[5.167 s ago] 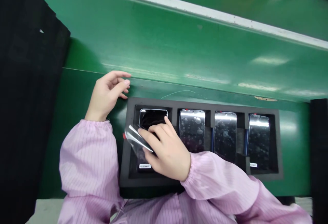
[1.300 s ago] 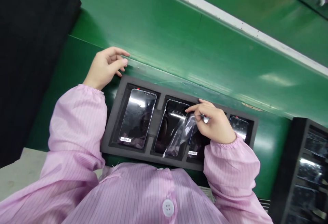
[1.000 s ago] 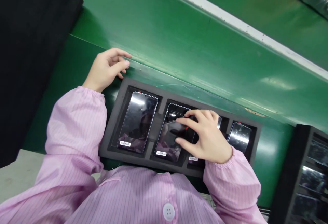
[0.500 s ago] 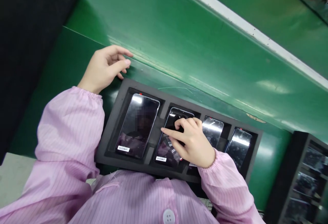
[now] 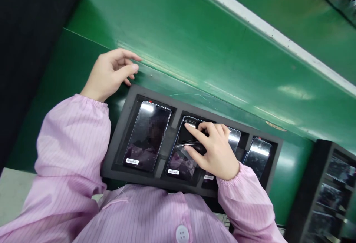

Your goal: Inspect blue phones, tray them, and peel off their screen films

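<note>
Four-sided dark foam tray [image 5: 116,154] holds several phones in separate compartments, screens up. My right hand [image 5: 215,150] is over the second phone [image 5: 180,161] from the left. Its index finger and thumb are spread apart over that screen, the index fingertip near the upper left edge; the other fingers are curled. A pale streak crosses the glass by the thumb; I cannot tell whether it is film or reflection. My left hand [image 5: 108,72] hovers or rests just beyond the tray's upper left corner, fingers loosely apart and holding nothing. The leftmost phone [image 5: 147,135] carries a white barcode label and a red tab.
Right of my right hand lies another phone [image 5: 258,156] in the tray. A second black tray [image 5: 308,183] with phones stands at the right. The green bench [image 5: 194,43] has a white strip [image 5: 236,7] across it. A large black object [image 5: 33,43] fills the upper left.
My right hand's index fingertip has moved up the second phone's screen, and its thumb has spread away from it. A red spot below that hand no longer shows. My left hand stays put.
</note>
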`<state>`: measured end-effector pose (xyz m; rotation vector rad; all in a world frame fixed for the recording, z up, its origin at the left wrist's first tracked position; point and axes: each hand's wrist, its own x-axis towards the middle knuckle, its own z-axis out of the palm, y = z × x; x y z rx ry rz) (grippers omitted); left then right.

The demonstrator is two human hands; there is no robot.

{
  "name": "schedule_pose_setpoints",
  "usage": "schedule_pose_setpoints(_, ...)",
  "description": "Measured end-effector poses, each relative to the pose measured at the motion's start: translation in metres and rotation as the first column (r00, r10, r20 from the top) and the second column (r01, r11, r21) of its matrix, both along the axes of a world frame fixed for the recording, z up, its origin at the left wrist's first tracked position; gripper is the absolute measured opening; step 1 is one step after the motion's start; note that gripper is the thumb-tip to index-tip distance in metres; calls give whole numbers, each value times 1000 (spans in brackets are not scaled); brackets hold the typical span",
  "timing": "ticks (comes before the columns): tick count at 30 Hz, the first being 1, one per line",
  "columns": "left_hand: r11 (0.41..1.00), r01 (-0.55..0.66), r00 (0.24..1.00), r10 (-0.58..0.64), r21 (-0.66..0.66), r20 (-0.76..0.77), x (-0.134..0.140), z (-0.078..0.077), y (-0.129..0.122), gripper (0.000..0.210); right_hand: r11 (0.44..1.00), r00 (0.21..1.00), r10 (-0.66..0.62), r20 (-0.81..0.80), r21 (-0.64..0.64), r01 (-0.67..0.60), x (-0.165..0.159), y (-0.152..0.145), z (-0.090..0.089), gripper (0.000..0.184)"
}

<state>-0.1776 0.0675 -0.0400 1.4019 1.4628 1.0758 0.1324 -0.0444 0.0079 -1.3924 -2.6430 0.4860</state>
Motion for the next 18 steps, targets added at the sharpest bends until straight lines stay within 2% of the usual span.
schedule_pose_setpoints(4, 1000, 5, 1000, -5, 3, -3, 0, -1, 0, 20, 997, 999, 47, 11, -56, -47, -5, -2, 2, 38)
schedule_pose_setpoints(9, 1000, 13, 1000, -13, 22, -19, -1, -3, 0, 22, 973, 983, 161, -83, -156, -173, -7, -3, 1, 28)
schedule_pose_setpoints(11, 999, 17, 999, -15, 38, -40, -1, -3, 1, 24, 980, 989, 137, -61, -136, -144, -6, -4, 0, 28)
schedule_pose_setpoints(12, 999, 19, 999, -17, 44, -47, -1, -3, 1, 25, 989, 995, 99, -24, -107, -102, -5, -4, -1, 32)
schedule_pose_setpoints(16, 998, 23, 999, -21, 50, -38, -1, -3, 1, 24, 998, 996, -52, 77, 42, 49, -3, -2, -4, 74)
schedule_pose_setpoints(18, 998, 25, 999, -23, 54, -35, -2, -3, 1, 23, 998, 998, -47, 37, 40, 45, 1, 2, -3, 74)
